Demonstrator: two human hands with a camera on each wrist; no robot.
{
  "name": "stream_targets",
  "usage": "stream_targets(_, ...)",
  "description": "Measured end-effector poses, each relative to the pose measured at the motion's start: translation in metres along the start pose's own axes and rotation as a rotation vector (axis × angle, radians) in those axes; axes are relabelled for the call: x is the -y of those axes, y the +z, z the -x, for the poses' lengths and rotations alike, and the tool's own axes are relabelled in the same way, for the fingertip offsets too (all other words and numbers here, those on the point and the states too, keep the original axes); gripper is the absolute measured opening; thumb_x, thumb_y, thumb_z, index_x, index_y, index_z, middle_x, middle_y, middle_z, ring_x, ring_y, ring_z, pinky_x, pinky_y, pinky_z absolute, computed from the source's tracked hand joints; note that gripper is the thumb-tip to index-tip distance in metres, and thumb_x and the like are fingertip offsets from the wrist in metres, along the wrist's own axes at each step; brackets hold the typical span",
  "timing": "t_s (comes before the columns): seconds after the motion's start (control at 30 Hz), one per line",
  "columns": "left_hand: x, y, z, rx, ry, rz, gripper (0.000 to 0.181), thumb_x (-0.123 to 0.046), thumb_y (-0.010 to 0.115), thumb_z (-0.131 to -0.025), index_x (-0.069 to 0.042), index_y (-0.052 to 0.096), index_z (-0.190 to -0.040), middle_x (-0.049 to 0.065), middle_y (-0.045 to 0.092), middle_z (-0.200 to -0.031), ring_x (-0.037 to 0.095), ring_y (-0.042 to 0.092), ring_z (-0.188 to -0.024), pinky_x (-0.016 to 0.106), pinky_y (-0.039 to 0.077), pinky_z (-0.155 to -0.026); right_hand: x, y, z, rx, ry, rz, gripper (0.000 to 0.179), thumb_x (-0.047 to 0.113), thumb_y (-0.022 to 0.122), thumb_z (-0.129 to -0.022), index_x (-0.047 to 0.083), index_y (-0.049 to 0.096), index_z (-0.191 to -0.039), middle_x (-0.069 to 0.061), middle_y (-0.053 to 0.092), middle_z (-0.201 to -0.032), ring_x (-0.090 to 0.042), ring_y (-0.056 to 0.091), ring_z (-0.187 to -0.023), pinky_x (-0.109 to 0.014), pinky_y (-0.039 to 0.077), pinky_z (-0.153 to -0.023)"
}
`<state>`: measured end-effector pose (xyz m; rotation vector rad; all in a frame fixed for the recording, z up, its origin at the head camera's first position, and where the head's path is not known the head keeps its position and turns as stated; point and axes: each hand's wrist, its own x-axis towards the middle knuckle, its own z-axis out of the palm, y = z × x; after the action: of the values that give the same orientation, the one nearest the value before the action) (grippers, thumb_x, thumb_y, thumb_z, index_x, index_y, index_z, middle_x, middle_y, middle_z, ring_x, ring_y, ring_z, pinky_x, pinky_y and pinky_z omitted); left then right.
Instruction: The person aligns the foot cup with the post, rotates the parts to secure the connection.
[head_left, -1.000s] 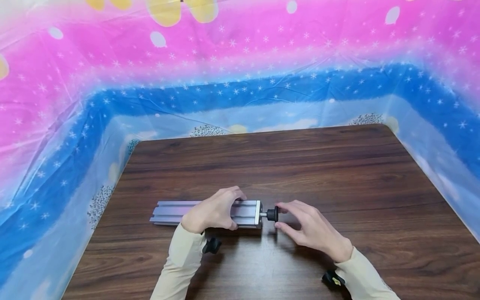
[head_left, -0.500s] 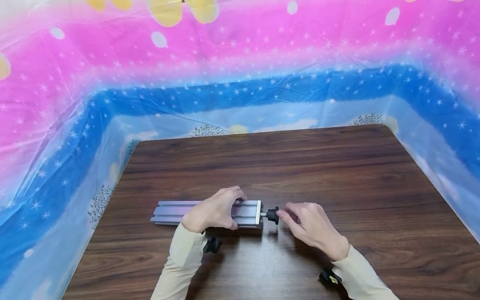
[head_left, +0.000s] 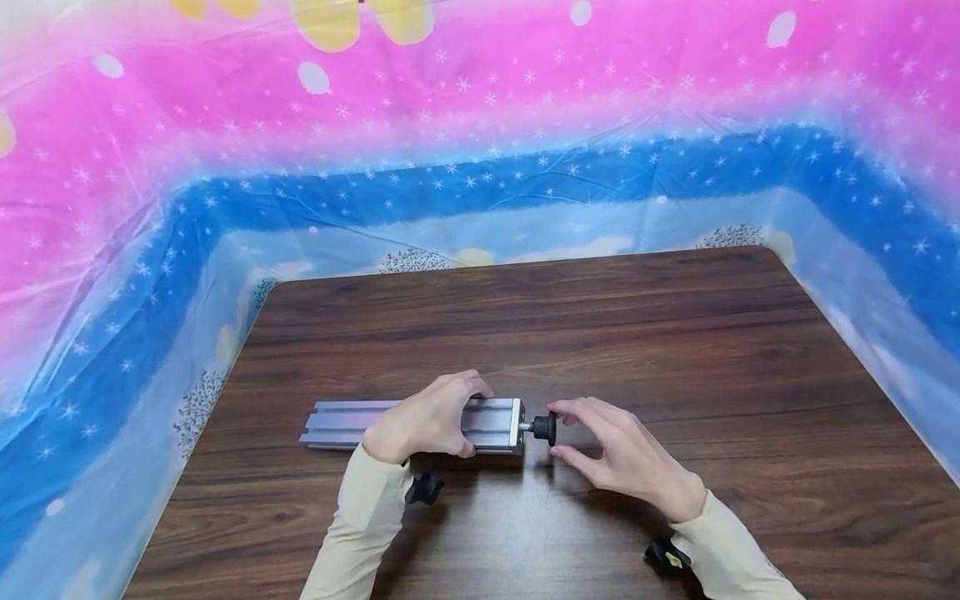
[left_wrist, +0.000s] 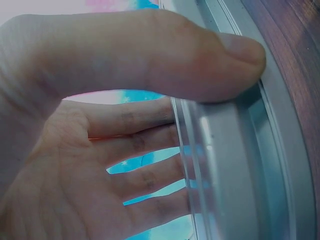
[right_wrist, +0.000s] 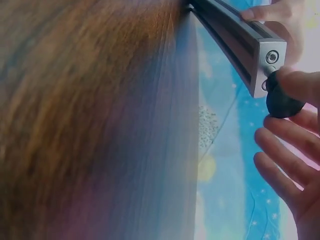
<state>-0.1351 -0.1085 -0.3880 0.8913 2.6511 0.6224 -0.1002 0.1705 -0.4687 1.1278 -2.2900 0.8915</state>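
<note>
A silver aluminium extrusion (head_left: 341,423) with grooves along its length lies across the wooden table. My left hand (head_left: 423,421) grips it from above near its right end, thumb on the near side. In the left wrist view that thumb (left_wrist: 165,55) lies over the slotted aluminium, with the other fingers on its opposite side. From the extrusion's end plate (right_wrist: 261,70) a threaded stud sticks out, carrying a black round levelling foot (head_left: 546,429). My right hand (head_left: 630,450) pinches the foot's rim between thumb and fingertips, the other fingers spread beneath it in the right wrist view.
The dark wood table (head_left: 600,325) reaches back to a pink and blue printed cloth (head_left: 480,183) hung around its far and side edges. Black wrist-mounted devices show by the left (head_left: 425,489) and right cuffs (head_left: 666,554).
My right fingers had curled in at the foot's right side half a second ago; now they are spread around its rim again. My left hand and the extrusion hold still.
</note>
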Motion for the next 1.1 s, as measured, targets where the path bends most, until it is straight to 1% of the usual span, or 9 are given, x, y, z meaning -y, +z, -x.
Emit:
stream_targets(0.13,0.000,0.000,0.000,-0.003,0.003,-0.006,0.062,-0.004,0.087,-0.064,-0.001,0.063,-0.121,0.006,0.063,-0.115,0.024,0.058,-0.106,0.042,0.049,-0.096,0.000,0.001,-0.001,0.001,0.047,0.027,0.037,0.027,0.076,-0.090,0.004,0.068,-0.119,0.000,0.073,-0.096,-0.008,0.068,-0.082,-0.025,0.056,-0.071)
stream_targets(0.27,0.001,0.000,0.000,-0.007,0.001,-0.006,0.063,-0.004,0.087,-0.064,-0.001,0.063,-0.122,0.006,0.064,-0.115,0.023,0.058,-0.106,0.041,0.050,-0.096,0.001,0.005,-0.005,0.005,0.088,0.088,0.014,0.027,0.067,-0.096,0.013,0.071,-0.094,0.010,0.066,-0.074,0.001,0.059,-0.065,-0.020,0.050,-0.059)
stream_targets(0.37,0.001,0.001,0.000,-0.006,-0.001,-0.003,0.063,-0.004,0.087,-0.063,-0.001,0.063,-0.121,0.007,0.063,-0.116,0.024,0.058,-0.106,0.041,0.050,-0.096,0.001,0.008,-0.008,0.008,0.099,0.151,0.027,0.023,0.061,-0.099,0.020,0.062,-0.072,0.016,0.054,-0.061,0.003,0.048,-0.055,-0.020,0.043,-0.053)
stream_targets(0.5,0.001,0.001,-0.001,0.003,0.002,0.005,0.063,-0.003,0.087,-0.063,0.000,0.063,-0.122,0.008,0.063,-0.117,0.024,0.058,-0.106,0.041,0.050,-0.096,0.002,0.007,-0.008,0.022,0.137,0.160,0.040,0.019,0.057,-0.100,0.023,0.051,-0.061,0.019,0.043,-0.053,0.005,0.039,-0.050,-0.020,0.040,-0.050)
stream_targets(0.6,0.002,0.001,-0.001,0.003,0.010,0.003,0.063,-0.003,0.087,-0.063,0.000,0.063,-0.122,0.007,0.063,-0.115,0.024,0.058,-0.105,0.041,0.050,-0.096,0.002,0.003,-0.006,0.038,0.189,0.101,0.030,0.021,0.059,-0.100,0.020,0.059,-0.070,0.018,0.048,-0.057,0.006,0.041,-0.052,-0.019,0.042,-0.051)
stream_targets(0.67,0.002,0.001,-0.001,0.003,0.007,-0.001,0.064,-0.004,0.087,-0.064,0.000,0.063,-0.122,0.007,0.063,-0.116,0.024,0.058,-0.105,0.041,0.050,-0.095,0.003,0.000,-0.005,0.045,0.203,0.052,0.013,0.025,0.065,-0.097,0.015,0.067,-0.089,0.013,0.062,-0.072,0.003,0.052,-0.060,-0.020,0.048,-0.056)
stream_targets(0.8,0.001,0.000,-0.001,0.006,-0.005,-0.008,0.065,-0.005,0.088,-0.065,-0.001,0.063,-0.124,0.007,0.064,-0.118,0.024,0.059,-0.107,0.041,0.050,-0.097,0.001,-0.002,-0.003,0.038,0.111,-0.037,0.059,0.025,0.081,-0.085,0.007,0.058,-0.136,-0.002,0.068,-0.121,-0.013,0.068,-0.098,-0.029,0.057,-0.082)
stream_targets(0.9,0.001,-0.001,-0.001,0.009,-0.010,-0.007,0.065,-0.005,0.088,-0.065,-0.001,0.062,-0.124,0.006,0.064,-0.118,0.024,0.059,-0.107,0.041,0.050,-0.096,0.001,-0.001,-0.003,0.019,-0.001,-0.048,0.071,0.016,0.086,-0.078,0.003,0.054,-0.141,-0.008,0.063,-0.132,-0.022,0.064,-0.114,-0.025,0.051,-0.099)
stream_targets(1.1,0.000,0.000,-0.001,0.005,0.005,0.008,0.064,-0.004,0.088,-0.064,0.000,0.063,-0.123,0.007,0.064,-0.118,0.023,0.059,-0.106,0.040,0.050,-0.096,0.000,0.001,-0.005,-0.014,-0.087,-0.007,0.058,0.006,0.084,-0.076,0.000,0.061,-0.130,-0.010,0.067,-0.126,-0.022,0.064,-0.116,-0.017,0.040,-0.110)
